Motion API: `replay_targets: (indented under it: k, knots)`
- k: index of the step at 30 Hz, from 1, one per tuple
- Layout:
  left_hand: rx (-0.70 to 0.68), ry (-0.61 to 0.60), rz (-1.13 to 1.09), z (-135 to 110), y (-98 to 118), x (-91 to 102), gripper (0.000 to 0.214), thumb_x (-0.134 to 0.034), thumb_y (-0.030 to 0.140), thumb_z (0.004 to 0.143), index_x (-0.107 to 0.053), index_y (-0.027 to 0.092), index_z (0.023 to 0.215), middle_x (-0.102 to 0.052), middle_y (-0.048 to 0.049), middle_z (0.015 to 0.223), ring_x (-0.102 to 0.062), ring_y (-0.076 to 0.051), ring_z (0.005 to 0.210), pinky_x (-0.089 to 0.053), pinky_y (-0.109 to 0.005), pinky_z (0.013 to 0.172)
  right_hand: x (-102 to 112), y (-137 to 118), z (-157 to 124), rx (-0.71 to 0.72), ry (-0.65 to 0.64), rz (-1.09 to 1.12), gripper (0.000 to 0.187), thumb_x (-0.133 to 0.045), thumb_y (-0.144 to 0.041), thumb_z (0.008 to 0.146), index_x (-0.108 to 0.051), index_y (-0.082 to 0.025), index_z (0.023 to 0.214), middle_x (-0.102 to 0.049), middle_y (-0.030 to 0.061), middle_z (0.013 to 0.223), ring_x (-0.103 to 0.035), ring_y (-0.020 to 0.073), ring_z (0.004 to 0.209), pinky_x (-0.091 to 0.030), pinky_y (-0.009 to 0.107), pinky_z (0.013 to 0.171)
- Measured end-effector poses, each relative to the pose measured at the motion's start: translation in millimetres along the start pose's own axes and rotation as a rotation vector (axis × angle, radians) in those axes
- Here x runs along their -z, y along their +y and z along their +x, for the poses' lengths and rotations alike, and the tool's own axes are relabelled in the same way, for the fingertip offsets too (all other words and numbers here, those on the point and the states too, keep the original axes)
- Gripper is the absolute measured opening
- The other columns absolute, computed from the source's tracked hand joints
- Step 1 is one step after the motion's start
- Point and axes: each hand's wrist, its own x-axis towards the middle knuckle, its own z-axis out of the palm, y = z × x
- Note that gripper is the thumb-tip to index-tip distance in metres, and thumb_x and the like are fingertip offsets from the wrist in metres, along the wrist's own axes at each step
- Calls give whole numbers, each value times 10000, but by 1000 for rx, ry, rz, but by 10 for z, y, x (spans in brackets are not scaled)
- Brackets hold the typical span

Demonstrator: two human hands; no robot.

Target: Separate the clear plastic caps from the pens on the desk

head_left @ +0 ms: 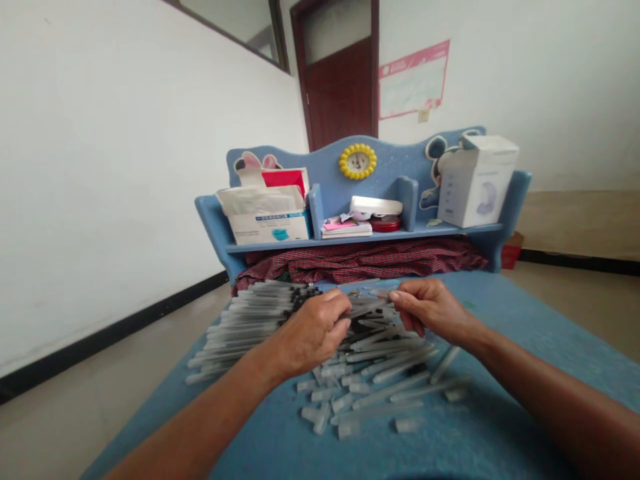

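A translucent pen barrel point(369, 307) spans the gap between my two hands above a pile of parts. My left hand point(320, 327) is closed, with thumb and fingers pinched at the barrel's left end. At its right end the thumb and forefinger of my right hand point(430, 308) close on it; the exact tip is hidden. Loose frosted pen barrels point(405, 363) lie jumbled below, with short clear pen caps point(349, 428) towards the front. Left of my left hand, many barrels with black ends point(240, 327) lie side by side in a stack.
The blue table point(530, 333) has a raised shelf point(320, 243) at its back. On it stand a mask box point(270, 223), a white carton point(477, 183), papers point(347, 229) and a red round tin point(385, 225). A checked cloth point(360, 262) lies bunched beneath.
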Motion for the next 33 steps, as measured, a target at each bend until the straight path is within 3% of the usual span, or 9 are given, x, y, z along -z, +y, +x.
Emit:
replay_targets:
  k: [7,11,16,22,28,33]
  knots:
    - [-78,150,-103,-62,-89,-242,103,-401,131,886,-496,152,919,-538,-67,920,-524,-165,880,-432,-275,783,38,132,17,-74,-98,62,425,-529,-506,810,-480,-157,572,-529,-35,439,-414,42,320,-293,152,323]
    - [-93,171,-105,-131,-112,-275,102,-413,142,898,-511,163,913,-548,-51,885,-539,-151,841,-445,-256,750,6,105,-2,-95,-150,167,369,-598,-492,765,-513,-152,646,-572,-28,495,-475,57,356,-345,162,349]
    - [-102,186,-106,-161,-130,-286,102,-419,141,899,-515,168,921,-556,-47,886,-549,-142,832,-451,-244,736,-27,84,-16,-115,-115,196,343,-687,-456,684,-530,-160,757,-603,-31,564,-516,70,398,-377,175,380]
    - [-93,213,-90,-166,-128,-303,94,-422,140,898,-510,168,919,-558,-49,899,-551,-148,849,-453,-252,751,-49,109,-29,-91,-72,22,440,-526,-545,789,-491,-159,582,-527,-26,447,-414,50,315,-286,168,312]
    - [-94,205,-82,-157,-132,-315,91,-427,129,897,-510,159,922,-553,-51,898,-548,-147,849,-448,-251,752,-59,87,-35,-121,-87,162,373,-658,-486,702,-494,-181,839,-561,-57,512,-425,58,342,-329,165,327]
    - [-93,206,-92,-144,-108,-307,99,-424,132,895,-516,160,917,-557,-48,894,-550,-145,839,-451,-252,748,-55,83,-48,-102,-64,48,379,-531,-505,803,-470,-169,639,-511,-44,431,-359,36,302,-244,151,300]
